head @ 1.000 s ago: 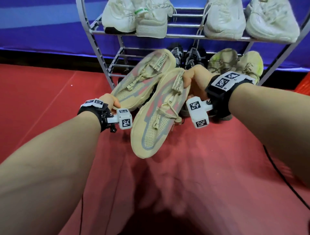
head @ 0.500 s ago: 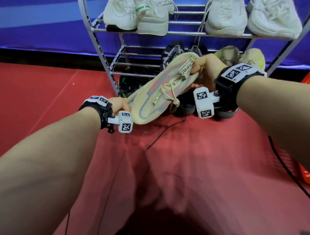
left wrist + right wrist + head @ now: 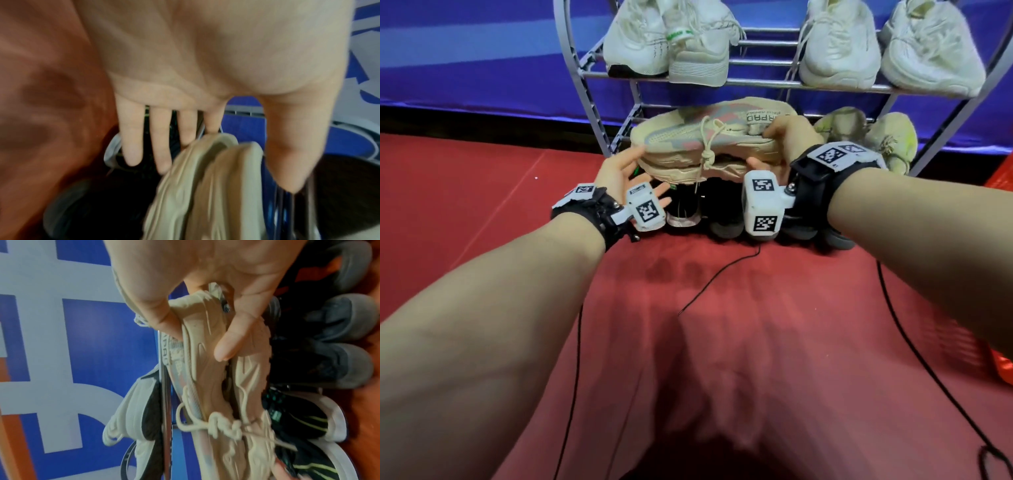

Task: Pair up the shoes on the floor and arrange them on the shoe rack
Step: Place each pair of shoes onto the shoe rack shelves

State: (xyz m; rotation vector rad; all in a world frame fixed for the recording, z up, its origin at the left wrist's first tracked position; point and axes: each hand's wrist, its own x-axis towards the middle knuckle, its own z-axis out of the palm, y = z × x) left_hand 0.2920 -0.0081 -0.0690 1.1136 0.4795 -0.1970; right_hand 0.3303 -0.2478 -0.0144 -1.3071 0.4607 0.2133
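Two beige sneakers with pink and grey knit (image 3: 705, 137) are pressed sole to sole and lie sideways in the air in front of the shoe rack's middle shelf (image 3: 619, 137). My right hand (image 3: 768, 147) grips both heels, thumb under and fingers over; in the right wrist view the right hand (image 3: 205, 324) pinches the two soles (image 3: 216, 386) together. My left hand (image 3: 630, 171) is open, with straight fingers (image 3: 160, 146) against the toe ends (image 3: 205, 178).
The top shelf rail (image 3: 756, 82) carries two pairs of white sneakers (image 3: 698, 51) (image 3: 839, 51). A yellowish pair (image 3: 887, 140) sits on the middle shelf at right. Dark shoes (image 3: 726, 219) stand at the bottom. A black cable (image 3: 715, 281) crosses the red floor.
The two sneakers swung from tilted and side by side to level and sole to sole, rising toward the middle shelf. My left hand let go of the toe and opened.
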